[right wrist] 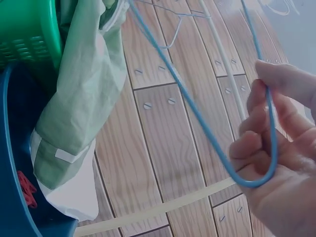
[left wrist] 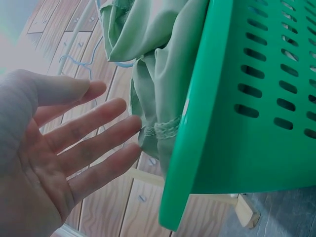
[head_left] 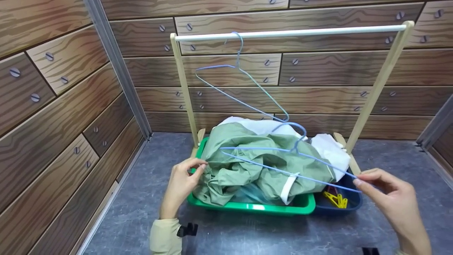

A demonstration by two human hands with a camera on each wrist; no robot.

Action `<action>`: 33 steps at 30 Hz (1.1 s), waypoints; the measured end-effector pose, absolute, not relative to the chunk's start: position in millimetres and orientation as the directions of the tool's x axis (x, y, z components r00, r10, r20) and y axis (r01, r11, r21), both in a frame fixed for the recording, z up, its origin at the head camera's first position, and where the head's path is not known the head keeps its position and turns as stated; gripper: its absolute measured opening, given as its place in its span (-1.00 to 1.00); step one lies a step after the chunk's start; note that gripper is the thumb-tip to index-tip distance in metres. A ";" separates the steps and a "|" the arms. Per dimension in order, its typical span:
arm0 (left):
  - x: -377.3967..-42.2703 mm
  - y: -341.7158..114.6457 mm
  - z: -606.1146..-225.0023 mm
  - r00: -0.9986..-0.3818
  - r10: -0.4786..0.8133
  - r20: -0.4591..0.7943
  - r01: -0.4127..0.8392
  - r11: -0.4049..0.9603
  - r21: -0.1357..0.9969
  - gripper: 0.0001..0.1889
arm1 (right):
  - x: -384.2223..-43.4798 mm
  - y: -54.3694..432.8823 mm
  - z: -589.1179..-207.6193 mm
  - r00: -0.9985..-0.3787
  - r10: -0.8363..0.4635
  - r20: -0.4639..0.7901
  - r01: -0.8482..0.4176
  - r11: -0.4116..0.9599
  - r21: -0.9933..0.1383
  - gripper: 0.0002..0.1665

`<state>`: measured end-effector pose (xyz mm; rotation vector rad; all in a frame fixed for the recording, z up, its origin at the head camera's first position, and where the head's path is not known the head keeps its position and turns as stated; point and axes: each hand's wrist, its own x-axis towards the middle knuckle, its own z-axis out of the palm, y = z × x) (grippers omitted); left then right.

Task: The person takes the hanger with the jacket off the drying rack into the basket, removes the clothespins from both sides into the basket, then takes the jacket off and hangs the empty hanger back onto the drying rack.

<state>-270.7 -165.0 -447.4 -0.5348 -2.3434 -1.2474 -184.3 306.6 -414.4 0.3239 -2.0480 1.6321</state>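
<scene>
My right hand (head_left: pixel 394 198) pinches one end of a blue clothes hanger (head_left: pixel 262 165) between thumb and fingers; the hanger lies out over the laundry. In the right wrist view its rounded end (right wrist: pixel 254 182) passes across the palm. My left hand (head_left: pixel 184 180) is beside the left rim of the green basket (head_left: pixel 247 207). Its fingers (left wrist: pixel 98 153) are loosely extended, close to a crumpled green garment (head_left: pixel 244 141), and nothing is held in them. The garment fills the basket, a white strip (head_left: pixel 289 187) showing on it.
A second hanger (head_left: pixel 240 94) hangs from the white bar (head_left: pixel 300 33) of a wooden-legged rack behind the basket. White cloth (head_left: pixel 329 152) lies at the back and right. A dark blue bin (head_left: pixel 339 211) on the right contains yellow clothespins (head_left: pixel 338 201). Wood-patterned walls (head_left: pixel 318 74) surround the grey floor.
</scene>
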 end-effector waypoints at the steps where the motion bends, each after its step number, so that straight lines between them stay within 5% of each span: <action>1: -271.4 -165.1 -447.1 -0.830 0.111 0.547 0.516 0.527 0.675 -0.89 | -184.4 306.4 -414.6 -0.843 0.124 0.523 -0.490 0.224 -0.842 -0.84; 9: -293.6 -184.5 -447.3 -0.755 -0.091 0.649 0.499 0.561 0.660 -0.88 | -187.1 298.3 -416.5 -0.827 0.176 0.533 -0.509 0.168 -0.844 -0.81; 22: -389.1 -226.4 -419.5 -0.899 -0.180 0.400 0.291 0.438 0.850 -0.78 | -184.1 299.1 -410.9 -0.811 0.239 0.534 -0.471 0.275 -0.838 -0.80; 33: -430.8 -213.6 -403.0 -0.866 -0.293 0.405 0.265 0.418 0.869 -0.75 | -181.4 299.3 -411.1 -0.791 0.216 0.572 -0.451 0.425 -0.785 -0.79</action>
